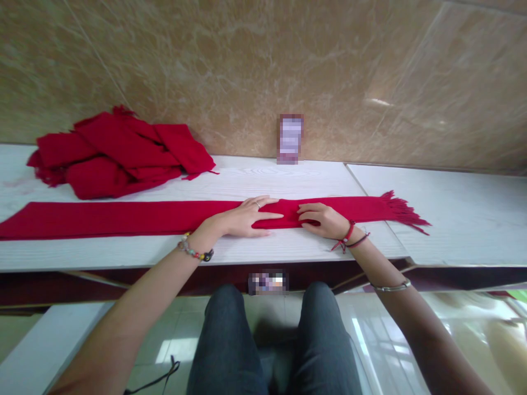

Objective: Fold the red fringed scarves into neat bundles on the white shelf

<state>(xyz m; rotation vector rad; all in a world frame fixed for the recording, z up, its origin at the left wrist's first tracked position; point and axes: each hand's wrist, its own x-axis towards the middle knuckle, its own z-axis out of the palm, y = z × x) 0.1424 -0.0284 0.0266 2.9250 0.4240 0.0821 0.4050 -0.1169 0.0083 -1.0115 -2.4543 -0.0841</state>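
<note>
A long red scarf (123, 218) lies folded into a narrow strip along the white table, its fringe spread at the right end. My left hand (253, 218) rests flat on the scarf's middle, open with fingers spread and pointing right. Just right of it, my right hand (323, 219) has bent fingers, with thumb and forefinger pinched close together at the scarf; the fingertips partly hide what they grip. Behind the strip at the left sits a crumpled heap of red scarves (127, 156), apart from both hands.
The white wood-grain table (255, 178) meets a brown marbled wall (230, 71) at the back. A small blurred-out card or box (290, 140) stands against that wall. Another blurred patch (268, 282) shows below the table's front edge, above my knees (228, 307).
</note>
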